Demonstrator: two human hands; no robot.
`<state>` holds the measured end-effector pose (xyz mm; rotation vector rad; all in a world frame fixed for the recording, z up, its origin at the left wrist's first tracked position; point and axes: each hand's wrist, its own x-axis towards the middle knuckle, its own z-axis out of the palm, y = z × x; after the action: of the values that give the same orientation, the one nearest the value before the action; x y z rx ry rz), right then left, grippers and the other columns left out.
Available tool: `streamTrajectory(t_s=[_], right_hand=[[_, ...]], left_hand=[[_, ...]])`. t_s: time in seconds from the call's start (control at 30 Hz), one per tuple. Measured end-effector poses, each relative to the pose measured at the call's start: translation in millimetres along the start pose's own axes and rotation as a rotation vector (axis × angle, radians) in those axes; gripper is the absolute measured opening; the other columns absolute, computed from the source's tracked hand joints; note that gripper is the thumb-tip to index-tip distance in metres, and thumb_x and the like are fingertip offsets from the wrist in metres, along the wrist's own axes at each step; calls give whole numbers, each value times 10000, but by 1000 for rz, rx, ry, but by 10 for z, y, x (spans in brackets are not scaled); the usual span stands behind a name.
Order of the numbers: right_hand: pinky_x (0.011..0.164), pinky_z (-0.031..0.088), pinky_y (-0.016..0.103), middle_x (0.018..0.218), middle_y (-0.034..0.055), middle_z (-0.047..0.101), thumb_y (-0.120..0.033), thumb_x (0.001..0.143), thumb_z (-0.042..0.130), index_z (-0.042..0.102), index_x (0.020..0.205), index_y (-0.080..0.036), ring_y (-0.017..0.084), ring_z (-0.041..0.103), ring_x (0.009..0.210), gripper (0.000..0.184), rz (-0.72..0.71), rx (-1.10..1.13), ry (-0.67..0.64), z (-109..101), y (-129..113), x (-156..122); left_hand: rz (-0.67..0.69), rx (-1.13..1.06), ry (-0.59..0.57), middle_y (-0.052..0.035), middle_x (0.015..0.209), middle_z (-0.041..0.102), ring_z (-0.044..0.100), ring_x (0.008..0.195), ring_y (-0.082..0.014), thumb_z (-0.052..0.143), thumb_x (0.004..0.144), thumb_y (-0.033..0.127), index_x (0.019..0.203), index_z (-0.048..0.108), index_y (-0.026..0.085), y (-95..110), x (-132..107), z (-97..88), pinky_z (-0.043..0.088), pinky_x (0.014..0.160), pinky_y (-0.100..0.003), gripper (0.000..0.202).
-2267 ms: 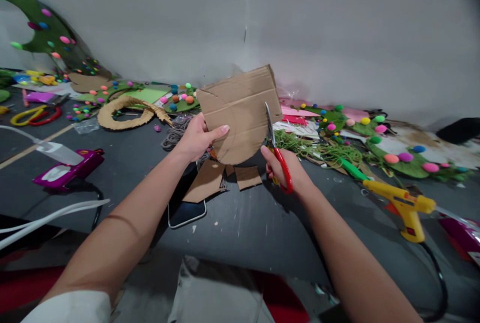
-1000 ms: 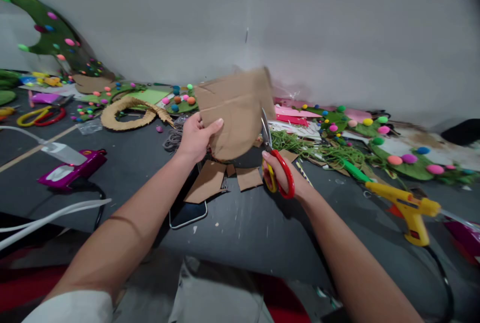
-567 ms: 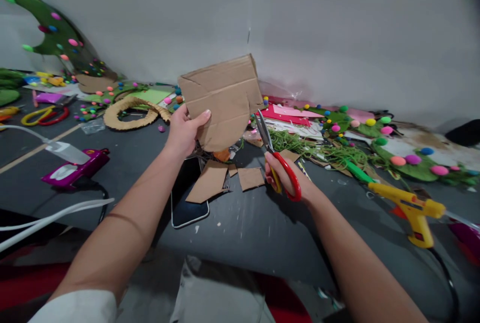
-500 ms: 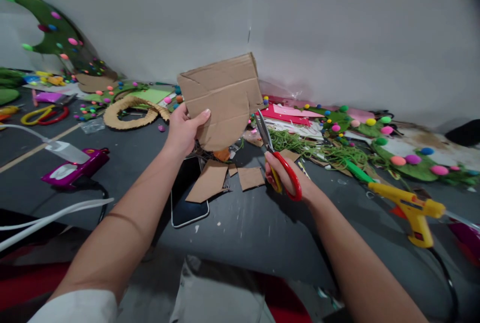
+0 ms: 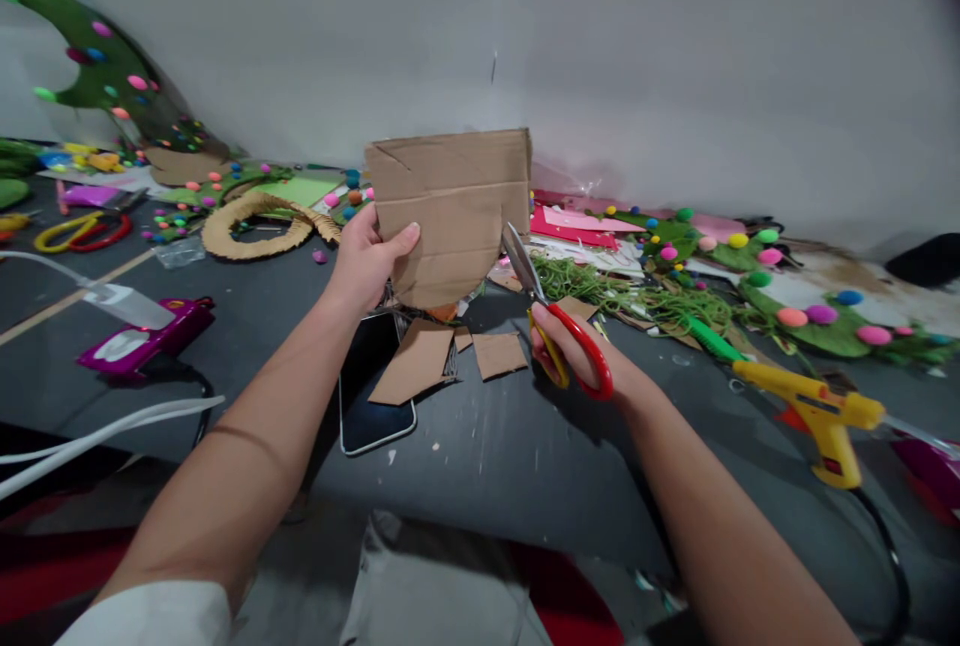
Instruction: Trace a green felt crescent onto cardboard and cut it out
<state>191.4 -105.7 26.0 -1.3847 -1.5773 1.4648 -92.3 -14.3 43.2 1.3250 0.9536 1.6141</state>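
My left hand (image 5: 371, 261) is closed on the left side of a brown cardboard piece (image 5: 454, 206), thumb on its near face. The cardboard is held up above the table, its lower edge cut round and its top straight. Scissors (image 5: 555, 316) with red and yellow handles are in my right hand (image 5: 566, 346), blades pointing up at the cardboard's lower right edge; whether they touch it I cannot tell. Below lie cardboard scraps (image 5: 416, 361), one of them overlapping a dark phone (image 5: 367, 416) on the grey table (image 5: 465, 466).
A yellow glue gun (image 5: 821, 411) lies on the right, with green yarn (image 5: 637, 301) and pompom-covered felt behind. On the left are a purple power strip (image 5: 142, 341) with a white plug, a cardboard ring (image 5: 251, 231) and other scissors (image 5: 82, 231). A wall (image 5: 637, 76) rises behind.
My left hand has turned the cardboard so its top edge is nearly level and its right side slightly lower. The scissors have shifted slightly and stay by the cardboard's edge.
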Motion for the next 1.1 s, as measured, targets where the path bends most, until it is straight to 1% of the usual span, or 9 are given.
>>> streamTrajectory(t_s=[0.1, 0.2, 0.3, 0.5, 0.63, 0.7, 0.8, 0.93, 1.1], right_hand=[[474, 393, 283, 568, -15, 508, -900, 911, 456, 516, 695, -233, 135, 471, 480, 704, -11, -11, -39, -32, -5, -20], [486, 393, 285, 579, -9, 514, -899, 907, 467, 522, 698, -230, 140, 471, 506, 703, -14, -17, -28, -45, 10, -13], [497, 395, 294, 598, -3, 512, -903, 886, 500, 510, 696, -231, 145, 476, 528, 698, -23, -20, 32, -11, 36, 27], [470, 403, 299, 592, -18, 494, -927, 876, 470, 495, 739, -242, 144, 476, 490, 699, -48, 7, 149, 97, 92, 123], [480, 411, 289, 595, -14, 510, -928, 889, 441, 521, 748, -233, 148, 498, 508, 713, -66, -29, 202, 94, 139, 153], [492, 412, 290, 599, -13, 512, -912, 901, 448, 526, 745, -231, 150, 498, 523, 703, -73, -50, 212, 77, 163, 155], [512, 401, 292, 616, -7, 511, -888, 915, 461, 516, 737, -235, 157, 486, 559, 680, -103, -109, 239, 58, 175, 145], [533, 379, 300, 627, -2, 488, -861, 946, 432, 480, 712, -242, 164, 454, 586, 663, -167, -206, 253, 60, 139, 118], [544, 384, 304, 619, -2, 486, -847, 954, 424, 481, 715, -246, 174, 458, 593, 649, -171, -200, 250, 74, 126, 113]], left_hand=[[-4, -1, -26, -101, 1121, 816, 754, 1165, -345, 951, 663, 430, 1098, 701, 219, -23, 1, -7, 632, 982, -481, 544], [-9, -15, -52, -108, 1136, 813, 761, 1151, -342, 950, 667, 423, 1104, 705, 214, -35, -10, 8, 634, 985, -483, 543], [-55, -24, -79, -98, 1142, 815, 768, 1133, -332, 955, 656, 418, 1136, 703, 222, -30, -32, 41, 633, 997, -492, 577], [-113, -55, -147, -110, 1160, 814, 778, 1095, -324, 962, 649, 392, 1143, 696, 200, -42, -81, 111, 634, 1001, -510, 593], [-177, -64, -166, -104, 1135, 817, 784, 1065, -326, 966, 632, 387, 1148, 686, 201, -66, -107, 148, 641, 983, -539, 616], [-186, -69, -175, -99, 1126, 819, 787, 1055, -322, 967, 631, 384, 1141, 686, 200, -68, -117, 162, 643, 981, -540, 611], [-187, -75, -175, -98, 1110, 823, 794, 1028, -311, 971, 630, 378, 1131, 694, 192, -58, -128, 178, 653, 966, -524, 602], [-203, -76, -142, -85, 1075, 831, 799, 982, -303, 980, 611, 385, 1103, 714, 195, -39, -145, 200, 671, 925, -508, 591], [-177, -48, -112, -91, 1026, 827, 794, 1012, -326, 943, 660, 411, 1111, 712, 180, -23, -170, 241, 670, 907, -513, 557]])
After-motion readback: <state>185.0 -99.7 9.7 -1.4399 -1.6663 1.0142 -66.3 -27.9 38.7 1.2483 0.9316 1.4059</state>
